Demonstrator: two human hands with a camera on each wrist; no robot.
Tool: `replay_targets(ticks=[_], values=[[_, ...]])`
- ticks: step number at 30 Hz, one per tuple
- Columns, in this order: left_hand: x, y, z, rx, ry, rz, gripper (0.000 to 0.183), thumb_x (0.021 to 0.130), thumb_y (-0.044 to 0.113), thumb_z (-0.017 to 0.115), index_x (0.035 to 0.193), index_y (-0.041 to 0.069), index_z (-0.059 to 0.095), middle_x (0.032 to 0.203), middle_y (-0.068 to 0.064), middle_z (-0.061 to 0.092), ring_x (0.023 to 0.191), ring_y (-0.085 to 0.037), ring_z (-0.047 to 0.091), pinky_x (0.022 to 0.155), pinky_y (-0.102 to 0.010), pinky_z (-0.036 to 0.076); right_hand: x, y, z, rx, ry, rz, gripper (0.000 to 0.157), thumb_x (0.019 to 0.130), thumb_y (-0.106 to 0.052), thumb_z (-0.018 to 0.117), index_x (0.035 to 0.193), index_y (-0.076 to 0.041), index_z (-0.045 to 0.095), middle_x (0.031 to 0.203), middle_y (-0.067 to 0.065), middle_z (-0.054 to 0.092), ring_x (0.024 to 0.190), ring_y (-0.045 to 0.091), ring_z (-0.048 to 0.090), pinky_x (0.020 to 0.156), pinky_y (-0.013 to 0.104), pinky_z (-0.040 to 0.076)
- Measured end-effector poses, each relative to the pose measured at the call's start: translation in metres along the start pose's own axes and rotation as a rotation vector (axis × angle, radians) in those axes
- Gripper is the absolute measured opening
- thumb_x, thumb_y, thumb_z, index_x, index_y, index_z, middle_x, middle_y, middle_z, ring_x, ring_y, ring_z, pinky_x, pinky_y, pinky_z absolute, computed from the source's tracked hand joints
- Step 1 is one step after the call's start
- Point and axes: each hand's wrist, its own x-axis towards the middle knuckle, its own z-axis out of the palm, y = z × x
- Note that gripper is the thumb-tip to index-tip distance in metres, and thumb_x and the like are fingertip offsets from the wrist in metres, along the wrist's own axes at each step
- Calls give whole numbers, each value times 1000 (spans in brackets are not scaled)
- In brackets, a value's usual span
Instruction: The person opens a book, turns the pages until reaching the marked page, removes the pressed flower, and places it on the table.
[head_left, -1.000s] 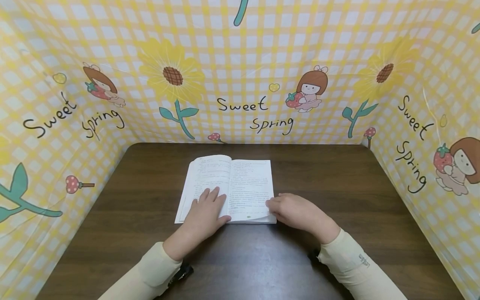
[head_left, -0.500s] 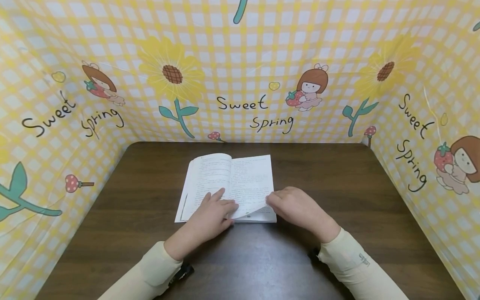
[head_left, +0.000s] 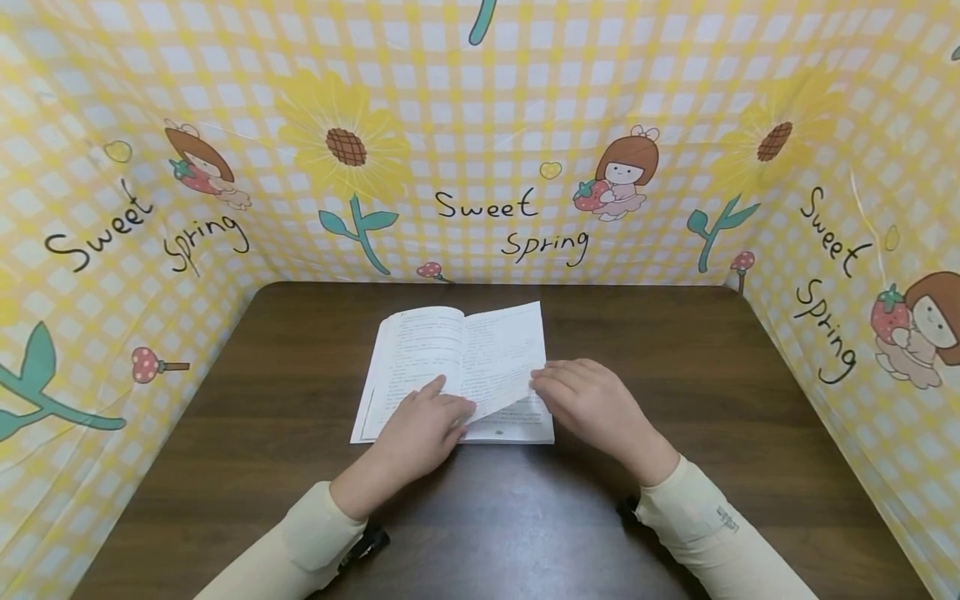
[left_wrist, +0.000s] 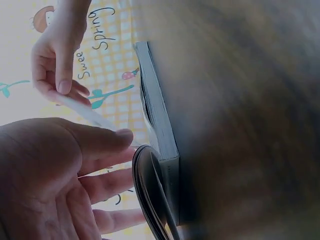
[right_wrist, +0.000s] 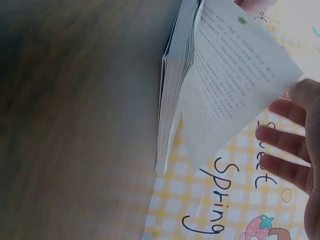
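Note:
An open book (head_left: 420,346) with printed pages lies on the table in the head view. My left hand (head_left: 418,423) rests with extended fingers on its left page near the lower spine. Between thumb and index finger, my right hand (head_left: 596,408) pinches the outer corner of a right-hand page (head_left: 504,350), which slants up off the pages below. The right wrist view shows this raised page (right_wrist: 235,85) from underneath, and the other fingers (right_wrist: 285,142) spread below it. In the left wrist view, the left thumb lies by the page's inner end, above the book's edge (left_wrist: 157,100).
The dark wooden table (head_left: 300,358) extends around the book. A yellow checked cloth (head_left: 480,125) with flowers and cartoon figures rises at the back and both sides. Black straps (head_left: 365,546) sit under the sleeve cuffs.
My right hand has lifted the right page's corner, exposing more of the page beneath. My left hand has shifted slightly right, its fingers now closer to the spine.

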Motion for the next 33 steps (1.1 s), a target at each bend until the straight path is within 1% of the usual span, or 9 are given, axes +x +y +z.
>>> replay_targets(ticks=[4, 7, 12, 15, 19, 22, 25, 29, 33], values=[[1, -1, -1, -45, 52, -18, 46, 99, 27, 68, 143, 14, 60, 140, -6, 65, 136, -34, 55, 104, -56, 49, 0, 3, 1, 5, 87, 58, 20, 97, -14, 66, 113, -7, 74, 111, 6, 77, 103, 24, 73, 90, 43, 58], [2, -3, -3, -50, 147, -12, 66, 99, 27, 68, 156, 11, 40, 153, -13, 52, 138, -33, 53, 109, -51, 47, 0, 4, 3, 5, 96, 88, 20, 98, -14, 63, 112, -5, 74, 107, 6, 77, 102, 24, 73, 88, 44, 59], [2, -5, -6, 54, 287, 2, 106, 87, 19, 80, 166, 16, 10, 171, -19, 12, 155, -40, 22, 116, -66, 30, 0, 4, 3, 9, 23, 140, 21, 95, -13, 66, 113, -7, 73, 112, 5, 75, 107, 24, 72, 92, 44, 57], [2, -6, -7, 116, 302, 2, 112, 83, 14, 83, 166, 22, 9, 173, -16, -2, 158, -40, 4, 117, -73, 17, 0, 4, 4, 13, -14, 157, 21, 93, -13, 69, 114, -7, 73, 114, 5, 75, 109, 24, 71, 94, 45, 57], [2, -6, -7, 144, 270, 26, 92, 85, 8, 79, 162, 23, 31, 173, -10, 10, 159, -37, 7, 118, -73, 11, -1, 5, 5, 34, -61, 156, 24, 91, -14, 73, 115, -8, 72, 118, 7, 73, 112, 26, 69, 97, 45, 55], [2, -6, -8, 147, 221, 41, 70, 90, 4, 72, 154, 22, 49, 170, -8, 26, 157, -36, 19, 119, -71, 15, -3, 6, 7, 54, -138, 136, 30, 91, -18, 75, 120, -9, 72, 126, 8, 71, 118, 27, 67, 101, 47, 52], [2, -6, -8, 132, 152, 33, 53, 94, 3, 67, 144, 21, 61, 162, -7, 42, 152, -36, 33, 116, -71, 26, -5, 5, 8, 60, -272, 101, 40, 91, -25, 77, 128, -12, 69, 137, 8, 66, 128, 28, 62, 109, 49, 47], [2, -4, -9, 90, 40, -15, 44, 95, 2, 64, 135, 19, 69, 152, -8, 54, 141, -40, 48, 104, -71, 42, -7, 3, 9, 100, -463, 60, 52, 93, -34, 77, 139, -15, 64, 151, 8, 56, 139, 31, 53, 116, 52, 38], [0, -3, -8, 52, -54, -100, 45, 96, 7, 61, 140, 15, 64, 153, -12, 52, 139, -44, 48, 98, -67, 49, -10, 1, 10, 168, -574, 81, 58, 95, -40, 73, 146, -16, 58, 158, 9, 48, 144, 33, 46, 120, 56, 31]])
